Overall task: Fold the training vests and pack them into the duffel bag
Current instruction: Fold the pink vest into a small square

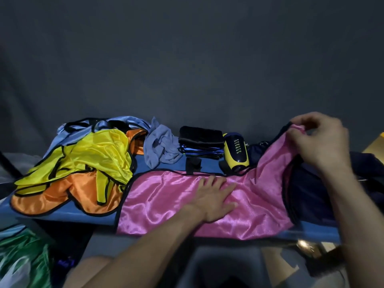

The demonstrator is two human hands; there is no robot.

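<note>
While the left hand (216, 199) lies flat with its fingers spread on the pink vest (166, 196), pressing the satin down onto the blue table (62, 215), the right hand (320, 140) lifts the vest's far end, pinching a shoulder strap between thumb and fingertips above the dark bag. From the one head view, the pink vest lies stretched across the front of the table, its right part draped up over the navy duffel bag (311, 194), which sits at the table's right end; whether the bag is unzipped I cannot tell, and I see no vest inside it.

To my eye the job is only getting started. The pink vest looks laid out for its first fold, not yet doubled over. Left of it sits an unfolded heap: a yellow vest (97, 156) on top of an orange vest (62, 196), with a pale blue vest (68, 132) behind them. Something green (18, 250) hangs low at the left, below the table edge, possibly another vest. All of these would need folding and packing.

At the back of the table lie a crumpled grey cloth (160, 146), a stack of dark folded items (200, 140) with blue edges showing, and a yellow-and-black cylinder (235, 151) just beside the bag.
</note>
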